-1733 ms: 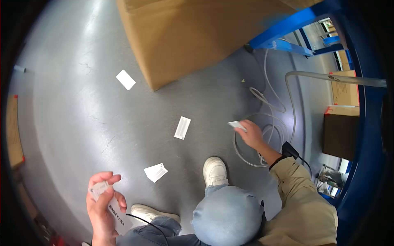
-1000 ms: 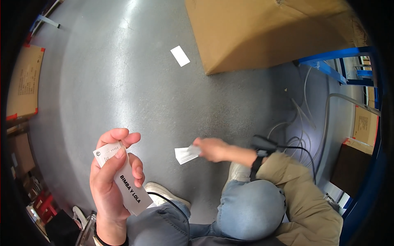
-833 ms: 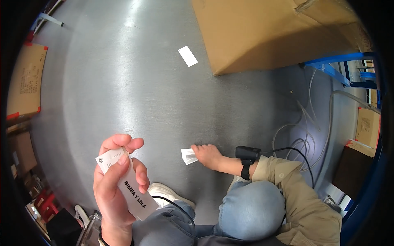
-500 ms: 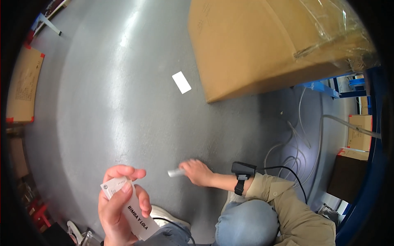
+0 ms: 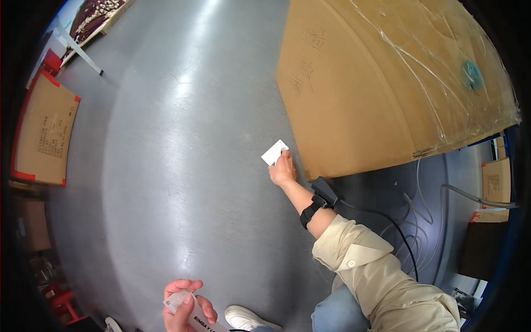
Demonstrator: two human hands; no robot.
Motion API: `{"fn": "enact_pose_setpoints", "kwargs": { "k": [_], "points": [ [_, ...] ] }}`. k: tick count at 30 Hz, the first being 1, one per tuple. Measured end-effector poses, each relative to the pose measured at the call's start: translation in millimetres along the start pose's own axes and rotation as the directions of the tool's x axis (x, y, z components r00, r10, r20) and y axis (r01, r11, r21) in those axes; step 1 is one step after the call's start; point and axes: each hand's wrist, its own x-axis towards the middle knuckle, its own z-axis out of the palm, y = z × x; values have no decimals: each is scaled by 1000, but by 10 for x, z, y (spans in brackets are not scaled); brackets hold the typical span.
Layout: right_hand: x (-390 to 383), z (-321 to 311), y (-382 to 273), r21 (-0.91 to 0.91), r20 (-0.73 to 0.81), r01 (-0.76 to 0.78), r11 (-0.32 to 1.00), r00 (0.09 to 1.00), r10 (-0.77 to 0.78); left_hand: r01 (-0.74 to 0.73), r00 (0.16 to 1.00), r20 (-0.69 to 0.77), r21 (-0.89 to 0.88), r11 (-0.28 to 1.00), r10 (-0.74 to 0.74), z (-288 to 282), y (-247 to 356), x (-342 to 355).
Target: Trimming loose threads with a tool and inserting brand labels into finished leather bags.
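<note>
At the lower edge, my left hand [image 5: 182, 307] is closed around white printed tags [image 5: 200, 318], its thumb pressed on their face. My right arm reaches forward across the grey floor. There my right hand [image 5: 283, 167] has its fingers closed at the edge of a white card-like tag [image 5: 273, 153], low at the floor beside the big carton. Whether a second tag sits under those fingers I cannot make out. A black strap with a dark box-shaped device [image 5: 325, 192] is round my right wrist, and a cable runs from it.
A large cardboard carton [image 5: 354, 99] wrapped in clear film fills the upper right. Pale hoses [image 5: 420, 221] coil on the floor below it. More cartons stand at the left [image 5: 50, 130] and at the far right [image 5: 496, 180]. A table leg [image 5: 83, 52] is at the upper left.
My right hand has moved forward from near my knees to the white tag on the floor, and now grips its edge. My left hand keeps hold of its tags. The view has shifted.
</note>
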Motion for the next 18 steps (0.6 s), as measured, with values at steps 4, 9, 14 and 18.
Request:
{"fn": "enact_pose_setpoints", "kwargs": {
  "k": [4,9,14,18],
  "points": [
    [93,2,14,-12,53,-114,993,992,115,28,1000,7,18,999,-28,19,8,27],
    [-33,91,91,-83,13,137,987,991,-137,79,993,86,-33,996,-76,-7,-16,98],
    [232,-189,75,-323,21,481,815,865,-502,91,992,84,16,996,-92,-35,61,67],
    [444,-354,50,-344,199,438,831,899,-391,132,985,115,-6,991,-130,-2,34,94]
  ]
}}
